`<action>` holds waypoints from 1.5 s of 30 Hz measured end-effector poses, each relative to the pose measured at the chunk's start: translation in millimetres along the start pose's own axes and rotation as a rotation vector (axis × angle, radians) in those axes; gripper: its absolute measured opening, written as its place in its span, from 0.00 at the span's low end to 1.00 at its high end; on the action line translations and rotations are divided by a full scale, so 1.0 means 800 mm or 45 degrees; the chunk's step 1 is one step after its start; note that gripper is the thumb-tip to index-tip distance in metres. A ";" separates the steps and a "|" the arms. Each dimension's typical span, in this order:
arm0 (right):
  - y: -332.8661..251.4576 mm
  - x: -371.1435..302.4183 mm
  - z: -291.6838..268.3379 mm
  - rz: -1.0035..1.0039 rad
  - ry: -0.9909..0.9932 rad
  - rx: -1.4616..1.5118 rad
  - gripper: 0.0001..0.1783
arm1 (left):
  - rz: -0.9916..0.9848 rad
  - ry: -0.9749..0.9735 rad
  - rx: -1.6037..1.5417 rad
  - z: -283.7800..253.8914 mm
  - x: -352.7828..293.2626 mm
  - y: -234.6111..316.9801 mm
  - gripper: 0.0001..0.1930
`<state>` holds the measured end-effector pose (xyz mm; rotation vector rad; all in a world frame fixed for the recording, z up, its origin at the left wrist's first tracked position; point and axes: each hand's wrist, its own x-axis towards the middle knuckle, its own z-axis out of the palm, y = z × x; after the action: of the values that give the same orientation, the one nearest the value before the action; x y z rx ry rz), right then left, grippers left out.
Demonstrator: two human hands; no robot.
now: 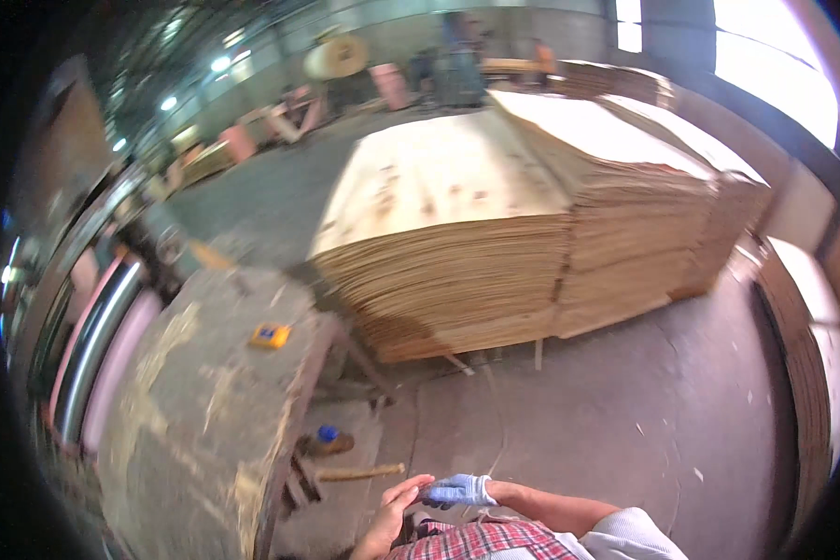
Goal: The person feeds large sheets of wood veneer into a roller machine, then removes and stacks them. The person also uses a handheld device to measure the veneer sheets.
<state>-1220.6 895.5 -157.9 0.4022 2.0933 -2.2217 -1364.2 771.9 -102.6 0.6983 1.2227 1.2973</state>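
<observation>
My left hand (403, 499) is bare, with its fingers stretched out toward the right. On my right hand (459, 490) is a light blue work glove with a dark underside. Both hands meet in front of my waist, above a red checked cloth (495, 541), the gloved fingertips touching the bare hand. I see no object between them. Nearest to them on the left is a worn worktable (205, 401) with dried, pale smears. A small yellow and blue pack (271, 336) lies on its top.
Beyond the table stand tall stacks of thin wood sheets (448, 280). A machine with a shiny roller (98, 341) is at the far left. More stacked sheets (807, 364) line the right side. By the table legs are a wooden stick (359, 472) and a blue object (328, 433).
</observation>
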 end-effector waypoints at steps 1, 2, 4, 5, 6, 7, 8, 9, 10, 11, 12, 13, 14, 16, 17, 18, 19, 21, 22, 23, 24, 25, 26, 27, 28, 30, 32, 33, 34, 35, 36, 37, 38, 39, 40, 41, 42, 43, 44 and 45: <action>0.019 -0.009 -0.034 0.008 0.095 -0.045 0.29 | -0.015 -0.113 0.040 0.021 0.042 0.007 0.18; 0.030 -0.032 -0.062 0.017 0.205 0.021 0.29 | -0.056 -0.190 0.039 0.047 0.082 0.009 0.18; 0.049 -0.079 -0.120 0.026 0.403 0.153 0.28 | -0.135 -0.324 0.040 0.106 0.160 0.008 0.18; 0.031 -0.119 -0.150 0.089 0.440 0.161 0.28 | -0.163 -0.390 0.092 0.140 0.196 0.006 0.18; 0.044 -0.145 -0.177 0.037 0.504 0.160 0.27 | -0.204 -0.456 0.109 0.173 0.230 0.003 0.19; 0.055 -0.170 -0.197 -0.010 0.565 0.150 0.27 | -0.240 -0.520 0.119 0.204 0.259 -0.001 0.19; 0.063 -0.193 -0.219 -0.057 0.617 0.138 0.26 | -0.274 -0.574 0.128 0.233 0.286 -0.004 0.19; 0.069 -0.215 -0.242 0.050 0.694 0.077 0.24 | -0.274 -0.623 0.152 0.260 0.313 -0.007 0.19; 0.063 -0.234 -0.265 0.032 0.712 0.114 0.24 | -0.271 -0.679 0.162 0.282 0.346 -0.008 0.19; 0.065 -0.250 -0.293 0.076 0.766 0.189 0.23 | -0.263 -0.739 0.167 0.305 0.384 -0.009 0.19; 0.066 -0.262 -0.321 0.118 0.814 0.263 0.22 | -0.254 -0.791 0.171 0.325 0.417 -0.005 0.19; 0.051 -0.272 -0.348 0.154 0.921 0.054 0.20 | -0.226 -0.790 0.219 0.344 0.448 0.008 0.20; 0.051 -0.275 -0.376 0.149 0.958 0.134 0.20 | -0.214 -0.765 0.223 0.357 0.479 0.020 0.20; 0.049 -0.282 -0.435 0.135 1.019 0.307 0.20 | -0.191 -0.765 0.051 0.385 0.556 0.048 0.18; 0.039 -0.290 -0.463 0.081 1.039 0.476 0.20 | -0.148 -0.779 0.012 0.401 0.597 0.064 0.18; 0.031 -0.300 -0.497 0.041 1.114 0.449 0.19 | -0.107 -0.796 -0.029 0.422 0.642 0.082 0.18; 0.025 -0.310 -0.531 -0.021 1.177 0.432 0.19 | -0.026 -0.762 -0.026 0.447 0.686 0.105 0.18; 0.007 -0.339 -0.597 -0.108 1.279 0.411 0.18 | 0.135 -0.698 -0.018 0.508 0.773 0.154 0.18; -0.002 -0.356 -0.623 -0.137 1.306 0.408 0.18 | 0.218 -0.659 -0.008 0.538 0.813 0.177 0.17; 0.000 -0.371 -0.648 -0.164 1.311 0.441 0.18 | 0.220 -0.619 -0.090 0.567 0.854 0.198 0.17; -0.007 -0.387 -0.671 -0.125 1.334 0.521 0.18 | 0.222 -0.574 -0.175 0.592 0.897 0.213 0.17; -0.006 -0.405 -0.703 -0.108 1.367 0.403 0.17 | 0.259 -0.537 -0.201 0.618 0.942 0.228 0.17; -0.005 -0.422 -0.737 -0.097 1.397 0.282 0.17 | 0.300 -0.500 -0.226 0.644 0.985 0.243 0.17; -0.003 -0.437 -0.773 -0.088 1.417 0.322 0.17 | 0.358 -0.376 -0.140 0.669 1.024 0.256 0.18; 0.005 -0.452 -0.813 -0.103 1.414 0.274 0.17 | 0.415 -0.248 -0.056 0.691 1.064 0.265 0.18; 0.008 -0.486 -0.899 -0.172 1.370 0.290 0.16 | 0.421 -0.096 0.102 0.713 1.151 0.270 0.23; -0.007 -0.525 -0.986 -0.145 1.428 0.250 0.15 | 0.372 -0.055 0.147 0.757 1.189 0.281 0.29; -0.012 -0.544 -1.031 -0.178 1.459 0.137 0.15 | 0.387 -0.037 0.212 0.775 1.199 0.287 0.31; -0.024 -0.560 -1.074 -0.212 1.477 0.048 0.15 | 0.386 -0.007 0.293 0.786 1.207 0.290 0.32; -0.044 -0.576 -1.109 -0.254 1.490 0.059 0.14 | 0.410 -0.030 0.394 0.788 1.219 0.286 0.27; -0.072 -0.589 -1.146 -0.299 1.503 0.054 0.14 | 0.463 0.031 0.618 0.783 1.245 0.277 0.17; -0.090 -0.597 -1.187 -0.373 1.577 -0.217 0.15 | 0.594 0.077 0.895 0.773 1.272 0.270 0.15; -0.111 -0.601 -1.228 -0.453 1.642 -0.491 0.16 | 0.560 0.107 0.923 0.760 1.291 0.259 0.15; -0.134 -0.599 -1.265 -0.521 1.721 -0.794 0.20 | 0.519 0.137 0.952 0.760 1.294 0.259 0.14; -0.165 -0.596 -1.295 -0.590 1.787 -1.108 0.23 | 0.480 0.163 0.975 0.762 1.295 0.261 0.14; -0.201 -0.592 -1.317 -0.407 1.741 -1.392 0.28 | 0.396 0.215 0.735 0.792 1.265 0.280 0.14; -0.236 -0.581 -1.332 -0.234 1.664 -1.672 0.32 | 0.318 0.283 0.493 0.803 1.248 0.292 0.14; -0.260 -0.571 -1.346 -0.155 1.541 -1.786 0.35 | 0.167 0.332 0.195 0.798 1.253 0.299 0.14; -0.273 -0.562 -1.361 -0.059 1.419 -1.895 0.37 | 0.138 0.312 0.201 0.814 1.250 0.311 0.14; -0.270 -0.549 -1.377 0.009 1.308 -1.926 0.41 | 0.107 0.289 0.208 0.832 1.239 0.326 0.14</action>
<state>-684.7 1942.2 107.0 1.3774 3.2479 0.2282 -987.0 1923.8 53.2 0.7397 1.5103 1.3851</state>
